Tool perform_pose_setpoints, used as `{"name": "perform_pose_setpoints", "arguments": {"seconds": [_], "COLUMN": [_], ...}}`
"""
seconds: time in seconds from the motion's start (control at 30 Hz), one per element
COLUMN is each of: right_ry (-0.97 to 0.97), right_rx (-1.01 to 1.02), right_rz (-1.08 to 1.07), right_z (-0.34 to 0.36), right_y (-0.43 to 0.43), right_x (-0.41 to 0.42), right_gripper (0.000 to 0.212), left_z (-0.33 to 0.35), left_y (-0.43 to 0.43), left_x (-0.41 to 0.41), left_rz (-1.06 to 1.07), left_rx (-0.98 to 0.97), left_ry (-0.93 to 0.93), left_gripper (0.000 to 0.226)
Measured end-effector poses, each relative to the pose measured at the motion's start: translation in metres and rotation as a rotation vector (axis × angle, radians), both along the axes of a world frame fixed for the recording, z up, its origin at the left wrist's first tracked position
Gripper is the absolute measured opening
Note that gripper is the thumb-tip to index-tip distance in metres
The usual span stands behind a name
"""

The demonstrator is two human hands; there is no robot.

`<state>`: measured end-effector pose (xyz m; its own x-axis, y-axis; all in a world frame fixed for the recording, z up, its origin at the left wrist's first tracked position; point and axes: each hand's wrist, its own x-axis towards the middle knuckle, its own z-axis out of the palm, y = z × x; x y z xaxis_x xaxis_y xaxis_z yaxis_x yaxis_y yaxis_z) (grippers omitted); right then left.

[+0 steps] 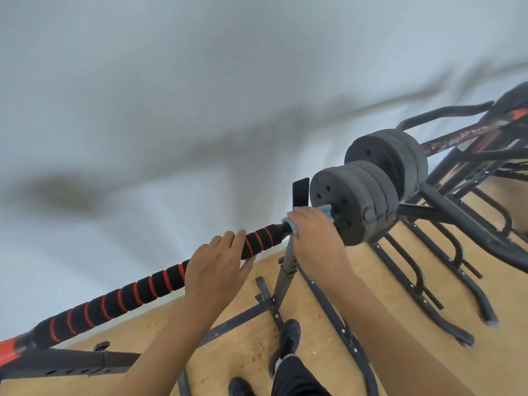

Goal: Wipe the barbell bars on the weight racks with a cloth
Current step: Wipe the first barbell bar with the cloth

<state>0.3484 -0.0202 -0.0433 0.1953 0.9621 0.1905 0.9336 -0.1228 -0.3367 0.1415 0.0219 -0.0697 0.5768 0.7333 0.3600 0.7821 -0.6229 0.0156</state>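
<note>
Grips the barbell bar (137,290) with the left hand (220,261), fingers (228,238) curled over the foam, short of the weight plates (351,201). Wipes the bare stretch beside those plates with the right hand (317,235), fingers clamped round the cloth (291,226). Likely calls next for sliding it away from the plates.

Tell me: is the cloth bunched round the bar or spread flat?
Bunched: the right hand grips the cloth round the bar, beside the plates.
</note>
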Motion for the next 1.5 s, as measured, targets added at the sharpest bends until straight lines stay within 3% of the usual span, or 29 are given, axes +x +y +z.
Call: {"name": "perform_pose_setpoints", "arguments": {"seconds": [0.17, 0.27, 0.37, 0.47, 0.53, 0.63, 0.8, 0.87, 1.0, 1.1, 1.2, 1.27, 1.33, 1.5], "right_ry": [0.097, -0.030, -0.102, -0.034, 0.094, 0.010, -0.007, -0.070, 0.039, 0.032, -0.031, -0.149, -0.153, 0.017], "right_rx": [-0.046, -0.160, -0.213, -0.259, -0.245, -0.252, -0.562, -0.463, -0.323, -0.386, -0.351, -0.348, -0.271, -0.232], "right_rz": [0.214, 0.134, 0.006, -0.047, 0.020, 0.158, -0.206, -0.174, 0.078, -0.060, -0.142, -0.124, -0.113, 0.112], "right_z": [0.008, 0.012, 0.014, 0.015, 0.010, 0.008, 0.039, 0.033, 0.021, 0.027, 0.041, 0.042, 0.029, 0.023], "right_y": [0.000, 0.007, 0.017, 0.015, 0.011, 0.011, 0.030, 0.027, 0.012, 0.019, 0.014, 0.013, 0.015, 0.006], "right_x": [-0.018, 0.030, 0.047, 0.020, -0.011, -0.014, 0.041, 0.012, -0.033, 0.015, 0.041, 0.031, 0.009, -0.041], "right_gripper": [0.050, 0.050, 0.046, 0.045, 0.050, 0.064, 0.036, 0.043, 0.058, 0.061, 0.044, 0.044, 0.047, 0.063], "left_z": [0.009, 0.017, 0.026, 0.028, 0.029, 0.036, 0.044, 0.047, 0.051, 0.053, 0.053, 0.051, 0.049, 0.042], "left_y": [0.006, 0.015, 0.024, 0.033, 0.041, 0.053, 0.067, 0.071, 0.078, 0.082, 0.086, 0.086, 0.083, 0.052], "left_x": [0.002, 0.000, -0.002, -0.003, -0.004, -0.004, -0.004, -0.004, -0.004, -0.003, -0.004, -0.004, -0.003, 0.012], "left_rz": [-0.026, 0.004, -0.016, -0.058, -0.072, -0.105, -0.137, -0.147, -0.164, -0.185, -0.186, -0.179, -0.164, -0.129], "left_rx": [-0.042, -0.156, -0.295, -0.399, -0.485, -0.718, -1.115, -1.255, -1.395, -1.440, -1.494, -1.492, -1.364, -0.514], "left_ry": [0.104, 0.220, 0.191, 0.197, 0.217, 0.186, 0.024, -0.017, -0.034, -0.036, -0.025, -0.031, -0.034, 0.307], "left_gripper": [0.049, 0.050, 0.046, 0.047, 0.053, 0.059, 0.050, 0.055, 0.052, 0.055, 0.058, 0.060, 0.057, 0.053]}}
